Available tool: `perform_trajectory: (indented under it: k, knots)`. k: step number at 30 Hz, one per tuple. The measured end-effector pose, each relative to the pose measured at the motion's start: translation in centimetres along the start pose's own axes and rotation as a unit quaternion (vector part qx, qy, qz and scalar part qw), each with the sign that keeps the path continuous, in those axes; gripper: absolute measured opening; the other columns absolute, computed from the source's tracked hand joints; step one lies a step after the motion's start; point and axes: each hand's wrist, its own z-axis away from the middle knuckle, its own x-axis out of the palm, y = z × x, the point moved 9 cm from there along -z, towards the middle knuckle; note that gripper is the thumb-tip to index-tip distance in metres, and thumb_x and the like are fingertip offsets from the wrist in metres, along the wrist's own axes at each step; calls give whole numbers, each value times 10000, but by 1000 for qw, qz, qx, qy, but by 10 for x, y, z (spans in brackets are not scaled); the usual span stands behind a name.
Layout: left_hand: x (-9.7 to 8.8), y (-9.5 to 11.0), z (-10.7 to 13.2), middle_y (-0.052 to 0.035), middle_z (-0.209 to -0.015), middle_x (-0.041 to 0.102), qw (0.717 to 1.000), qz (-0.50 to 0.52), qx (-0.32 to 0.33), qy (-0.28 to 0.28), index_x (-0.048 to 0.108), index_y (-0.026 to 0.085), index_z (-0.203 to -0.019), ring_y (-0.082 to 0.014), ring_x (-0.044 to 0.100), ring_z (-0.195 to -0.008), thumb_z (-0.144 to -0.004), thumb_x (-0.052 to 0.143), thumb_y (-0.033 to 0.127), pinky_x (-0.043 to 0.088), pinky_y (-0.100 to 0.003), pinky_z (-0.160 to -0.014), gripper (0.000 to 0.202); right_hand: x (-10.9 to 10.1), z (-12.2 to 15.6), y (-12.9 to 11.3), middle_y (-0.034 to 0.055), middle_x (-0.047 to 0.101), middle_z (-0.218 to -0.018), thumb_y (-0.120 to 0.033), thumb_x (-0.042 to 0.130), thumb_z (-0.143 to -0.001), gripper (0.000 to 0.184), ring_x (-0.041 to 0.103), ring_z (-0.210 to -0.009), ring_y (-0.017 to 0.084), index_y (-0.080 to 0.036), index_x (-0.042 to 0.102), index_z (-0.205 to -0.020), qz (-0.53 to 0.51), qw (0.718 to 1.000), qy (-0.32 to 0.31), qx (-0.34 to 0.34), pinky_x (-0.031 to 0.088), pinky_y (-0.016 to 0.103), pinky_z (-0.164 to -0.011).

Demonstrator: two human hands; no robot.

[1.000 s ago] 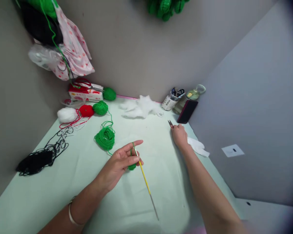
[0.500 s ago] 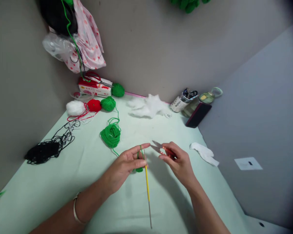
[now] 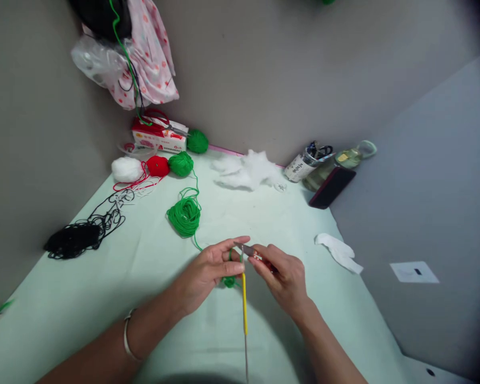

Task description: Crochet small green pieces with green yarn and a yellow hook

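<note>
My left hand (image 3: 212, 272) pinches a crochet hook (image 3: 245, 304) with a yellow grip, together with a small piece of green crochet work (image 3: 229, 281). The hook's shaft points down toward me. Green yarn runs from the hand back to a loose green skein (image 3: 184, 217). My right hand (image 3: 284, 274) is closed round small scissors (image 3: 248, 249) with reddish handles. Their blades, now together, lie at the hook's upper end by my left index finger. Whether yarn is between the blades I cannot tell.
Black yarn (image 3: 74, 240) lies at the left, near white, red and green balls (image 3: 181, 164). A tissue box (image 3: 160, 136) with red-handled scissors stands behind. White stuffing (image 3: 250, 170), a pen cup (image 3: 300, 166), a phone (image 3: 332, 188) and a crumpled tissue (image 3: 339, 253) lie further right.
My right hand has moved left, bringing the scissors to the hook's tip. The blades have closed from open. The camera view has shifted slightly.
</note>
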Motion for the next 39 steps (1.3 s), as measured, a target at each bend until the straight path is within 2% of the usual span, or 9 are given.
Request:
perform_trajectory:
  k: [5,8,13,18,22,28,33,36,39]
  knots:
    - [-16,5,-3,-2,-817,621,996,-19,36,74,720,207,-1217,-134,572,-761,-730,845,271,406,-276,-764,506,-12,-6,19,123,710,-1003,-458,636,-937,326,646,-904,257,-219,687,-1153,17,995,73,61,497,381,-806]
    - [-30,13,-3,24,-792,590,982,-71,98,143,706,223,-1242,-125,562,-742,-735,842,262,414,-262,-735,526,10,-6,25,133,707,-1097,-529,628,-921,402,648,-1011,279,-209,647,-1165,-133,982,3,132,500,402,-853]
    - [-41,22,-7,24,-749,612,968,-115,150,168,716,201,-1202,-139,581,-742,-711,849,242,443,-259,-711,511,77,15,6,32,680,-736,-487,642,-927,332,602,-693,168,-180,629,-801,-438,829,-241,252,476,301,-696]
    - [-45,13,-12,21,-771,631,972,-136,113,156,717,215,-1189,-114,548,-689,-757,814,257,413,-253,-673,445,64,10,46,-53,528,-606,-460,653,-914,308,345,-438,72,-197,563,-782,-561,748,-40,354,366,257,-522]
    - [-42,7,-11,11,-768,645,965,-176,114,155,719,222,-1166,-140,569,-714,-770,796,241,414,-267,-672,404,52,12,58,-47,530,-718,-492,672,-892,296,229,-455,48,-202,644,-948,-498,790,-2,357,187,237,-454]
    - [-37,5,-10,6,-760,676,941,-271,120,164,747,227,-1020,-164,596,-748,-785,760,229,446,-281,-715,236,54,14,43,-9,569,-659,-401,720,-848,249,443,-608,129,-194,659,-724,-359,880,-34,309,358,265,-568]
    - [-34,12,-13,-9,-772,686,910,-359,140,154,756,223,-809,-172,599,-743,-812,694,230,441,-288,-710,62,41,11,39,-34,454,-611,-341,686,-869,351,356,-573,119,-207,501,-602,-249,933,27,259,307,277,-553]
    - [-26,15,-14,11,-729,633,895,-398,153,132,690,212,-730,-155,565,-714,-790,645,161,416,-277,-697,91,45,9,34,-34,411,-632,-344,632,-909,379,353,-597,121,-206,458,-602,-289,925,8,248,299,279,-569]
    - [-20,15,-13,25,-709,578,890,-413,151,121,614,211,-703,-144,530,-689,-768,597,132,399,-270,-675,104,61,14,37,-51,371,-605,-449,643,-898,411,278,-538,102,-208,459,-621,-433,847,-21,308,248,275,-523]
